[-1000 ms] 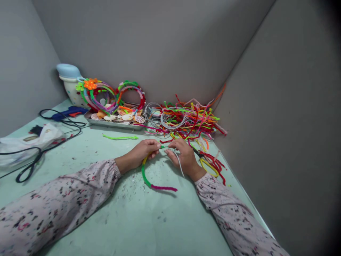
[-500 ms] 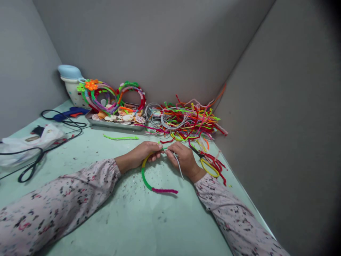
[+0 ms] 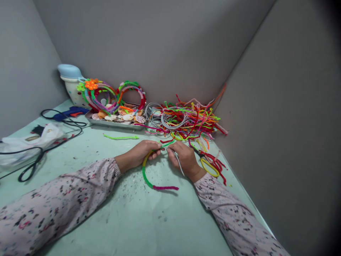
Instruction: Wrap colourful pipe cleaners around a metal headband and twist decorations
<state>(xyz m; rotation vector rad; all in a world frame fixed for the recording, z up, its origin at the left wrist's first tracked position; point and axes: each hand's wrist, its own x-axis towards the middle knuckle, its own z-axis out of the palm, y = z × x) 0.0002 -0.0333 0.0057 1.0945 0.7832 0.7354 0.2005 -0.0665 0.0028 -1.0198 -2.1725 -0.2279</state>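
Observation:
My left hand (image 3: pixel 142 153) pinches a thin headband (image 3: pixel 146 176), whose curve hangs below the fingers. Yellow and green pipe cleaner covers that curve, and a magenta pipe cleaner tail (image 3: pixel 165 188) sticks out at its end. My right hand (image 3: pixel 184 159) is closed around the other side, where the bare grey end (image 3: pixel 180 166) of the band shows below the fingers. Between both fingertips runs a green pipe cleaner (image 3: pixel 167 143), just above the band. How the right fingers grip the strand is partly hidden.
Yellow-handled scissors (image 3: pixel 210 167) lie beside my right hand among red pipe cleaners. Behind are a heap of pipe cleaners (image 3: pixel 197 119) and a metal tray (image 3: pixel 114 124) with shells and finished headbands. Leftward are a black cable (image 3: pixel 39 156), a plastic bag (image 3: pixel 18 153) and a lidded cup (image 3: pixel 73 87).
The green pipe cleaner now shows as a longer strand between my hands, above the band. The magenta tail has shifted slightly up. My hands have barely moved.

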